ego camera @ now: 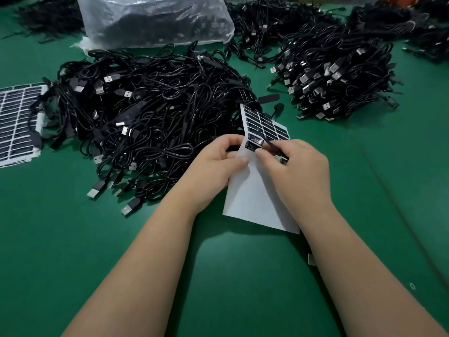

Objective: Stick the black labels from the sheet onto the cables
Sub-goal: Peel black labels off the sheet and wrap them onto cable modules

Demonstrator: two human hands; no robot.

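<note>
Fingers (pixel 239 164) of the left hand (pixel 218 164) were clamped on a white backing sheet of black labels (pixel 252 190); the right hand (pixel 295 164) pinched a thin black cable (pixel 273 145) above the green tabletop (pixel 243 276). A clear plastic bag (pixel 155 20) held black cables.

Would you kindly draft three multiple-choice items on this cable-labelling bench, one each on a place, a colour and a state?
1. Where does the second white sheet of black labels lie?
A. at the far left edge of the table
B. on the clear plastic bag
C. under the right forearm

2. What colour is the table surface?
A. grey
B. green
C. white

3. What is the left hand doing?
A. resting flat on the table
B. lifting a cable from the pile
C. gripping the white label sheet

Answers: 1 A, the sheet sits at the picture's left edge beside the tangled pile of black USB cables. 2 B, green shows all round. 3 C, its fingers curl round the sheet's edge while the right hand works at a black label.
</note>
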